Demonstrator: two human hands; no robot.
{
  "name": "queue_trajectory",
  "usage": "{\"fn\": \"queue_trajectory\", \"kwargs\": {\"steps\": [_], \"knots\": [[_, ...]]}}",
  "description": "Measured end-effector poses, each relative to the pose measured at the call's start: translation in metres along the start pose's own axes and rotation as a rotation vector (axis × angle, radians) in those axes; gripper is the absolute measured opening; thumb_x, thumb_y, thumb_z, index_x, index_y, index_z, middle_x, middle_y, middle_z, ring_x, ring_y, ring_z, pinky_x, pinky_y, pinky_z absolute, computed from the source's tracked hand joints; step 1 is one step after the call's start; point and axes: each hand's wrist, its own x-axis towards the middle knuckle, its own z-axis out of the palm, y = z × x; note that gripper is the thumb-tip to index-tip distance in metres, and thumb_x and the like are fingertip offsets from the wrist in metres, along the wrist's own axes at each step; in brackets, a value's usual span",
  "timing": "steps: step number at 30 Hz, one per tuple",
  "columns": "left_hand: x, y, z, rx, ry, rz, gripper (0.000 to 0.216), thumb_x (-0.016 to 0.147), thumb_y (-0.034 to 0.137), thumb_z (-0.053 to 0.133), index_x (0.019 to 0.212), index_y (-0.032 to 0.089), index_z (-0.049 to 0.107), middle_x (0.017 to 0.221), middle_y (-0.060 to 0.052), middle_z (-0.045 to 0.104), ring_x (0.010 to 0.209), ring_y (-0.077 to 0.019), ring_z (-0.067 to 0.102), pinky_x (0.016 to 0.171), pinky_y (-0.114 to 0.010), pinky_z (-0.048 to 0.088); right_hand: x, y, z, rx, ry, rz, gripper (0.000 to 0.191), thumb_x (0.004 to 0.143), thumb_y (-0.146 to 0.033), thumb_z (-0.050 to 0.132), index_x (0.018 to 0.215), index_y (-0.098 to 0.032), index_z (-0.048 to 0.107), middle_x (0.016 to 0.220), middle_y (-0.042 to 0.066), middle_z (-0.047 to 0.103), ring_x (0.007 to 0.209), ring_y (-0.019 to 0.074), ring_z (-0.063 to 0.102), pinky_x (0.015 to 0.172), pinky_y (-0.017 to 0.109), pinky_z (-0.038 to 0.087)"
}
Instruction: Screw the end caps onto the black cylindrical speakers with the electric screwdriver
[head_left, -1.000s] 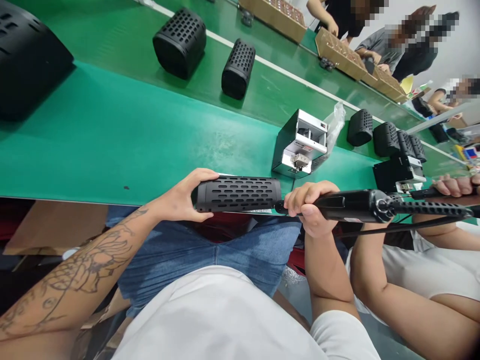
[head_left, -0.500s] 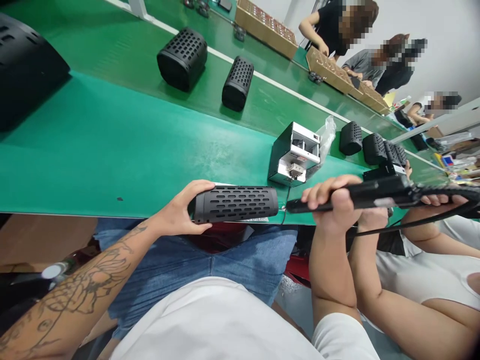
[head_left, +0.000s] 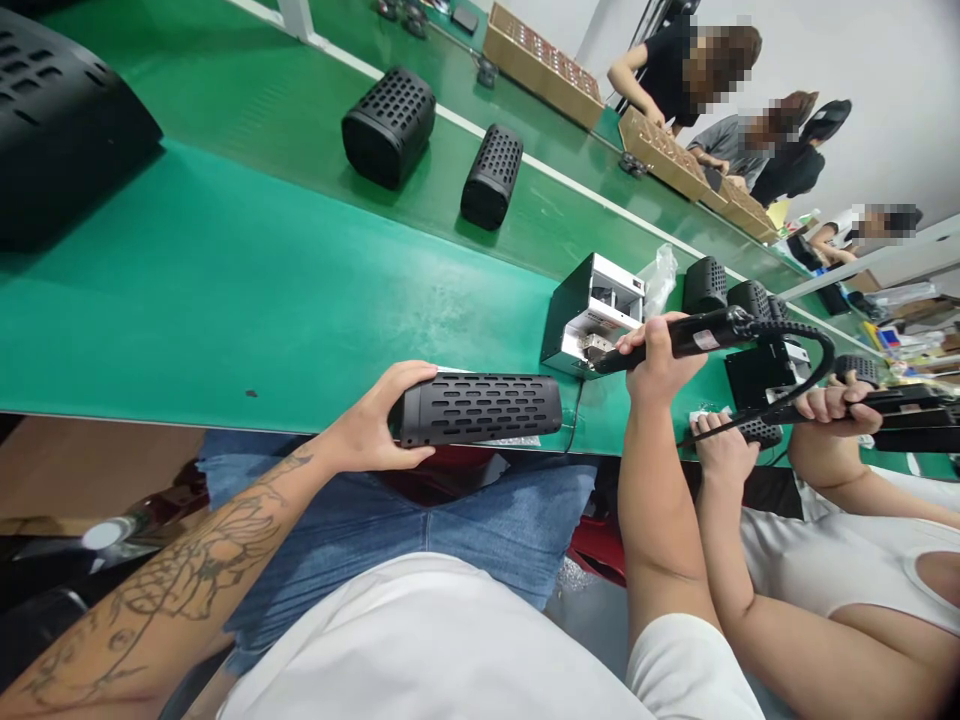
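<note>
My left hand [head_left: 382,418] is wrapped round the near end of a black perforated speaker housing [head_left: 484,410], which lies on its side at the table's front edge. In my right hand [head_left: 660,358] is a black electric screwdriver [head_left: 709,335], its coiled cord curving off to the right. The screwdriver's tip end points left and meets the front of a silver and black screw feeder [head_left: 596,315]; the tip itself is too small to make out. A thin dark cable [head_left: 576,420] hangs between the feeder and the housing.
Two black housings [head_left: 390,125] stand on the green belt, with another large one [head_left: 60,140] at the far left. Beside me, a co-worker's hand [head_left: 836,403] grips another screwdriver. Cardboard trays [head_left: 540,65] and people [head_left: 705,70] line the far side.
My right hand has lifted the screwdriver away from the housing's end, up to the screw feeder. My left hand keeps its hold on the housing. The co-worker's hands now show more.
</note>
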Motion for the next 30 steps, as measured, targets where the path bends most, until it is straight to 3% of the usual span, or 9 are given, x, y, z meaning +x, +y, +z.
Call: {"fn": "queue_trajectory", "kwargs": {"steps": [5, 13, 16, 19, 24, 30], "knots": [[0.0, -0.002, 0.0, -0.002, -0.016, 0.018, 0.118, 0.082, 0.031, 0.102, 0.184, 0.036, 0.042, 0.175, -0.019, 0.06, 0.163, -0.0462, 0.062, 0.138, -0.07, 0.055, 0.001, -0.018, 0.006, 0.04, 0.094, -0.121, 0.04, 0.096, -0.056, 0.092, 0.094, -0.029, 0.064, 0.062, -0.01, 0.062, 0.045, 0.016, 0.061, 0.052, 0.036, 0.06], [-0.002, -0.003, 0.003, 0.003, 0.036, 0.02, 0.108, 0.088, 0.037, 0.098, 0.183, 0.035, 0.046, 0.173, -0.018, 0.062, 0.16, -0.0445, 0.065, 0.137, -0.067, 0.056, 0.014, 0.015, 0.007, -0.071, 0.08, -0.059, 0.051, 0.094, -0.073, 0.088, 0.087, -0.031, 0.06, 0.056, -0.01, 0.057, 0.041, 0.0176, 0.057, 0.05, 0.039, 0.06], [-0.002, -0.003, 0.004, 0.003, 0.033, 0.018, 0.109, 0.087, 0.037, 0.098, 0.183, 0.035, 0.046, 0.174, -0.017, 0.062, 0.161, -0.0451, 0.064, 0.137, -0.068, 0.055, 0.003, -0.006, 0.003, -0.024, 0.077, -0.054, 0.05, 0.091, -0.067, 0.094, 0.09, -0.03, 0.062, 0.059, -0.011, 0.059, 0.043, 0.0162, 0.058, 0.051, 0.037, 0.061], [-0.002, -0.003, 0.003, 0.011, 0.017, 0.0, 0.112, 0.086, 0.036, 0.098, 0.183, 0.035, 0.044, 0.175, -0.017, 0.061, 0.162, -0.0453, 0.062, 0.139, -0.068, 0.053, -0.017, -0.046, 0.003, 0.068, 0.045, -0.066, 0.042, 0.096, -0.059, 0.093, 0.094, -0.029, 0.063, 0.062, -0.011, 0.059, 0.045, 0.0149, 0.059, 0.052, 0.034, 0.061], [-0.001, -0.001, 0.002, -0.007, 0.007, 0.022, 0.112, 0.086, 0.034, 0.099, 0.183, 0.035, 0.043, 0.174, -0.017, 0.061, 0.163, -0.0443, 0.062, 0.14, -0.065, 0.053, -0.065, -0.108, 0.013, 0.283, -0.267, -0.038, 0.027, 0.104, -0.055, 0.086, 0.099, -0.032, 0.072, 0.064, -0.009, 0.062, 0.04, 0.0137, 0.054, 0.047, 0.033, 0.058], [0.0, -0.004, 0.003, -0.015, 0.032, 0.046, 0.11, 0.086, 0.035, 0.1, 0.181, 0.031, 0.047, 0.171, -0.018, 0.063, 0.16, -0.0428, 0.065, 0.138, -0.063, 0.055, -0.101, -0.124, 0.044, 0.425, -0.437, 0.025, 0.02, 0.105, -0.048, 0.087, 0.104, -0.03, 0.078, 0.065, -0.008, 0.065, 0.044, 0.0123, 0.059, 0.052, 0.03, 0.062]]}}
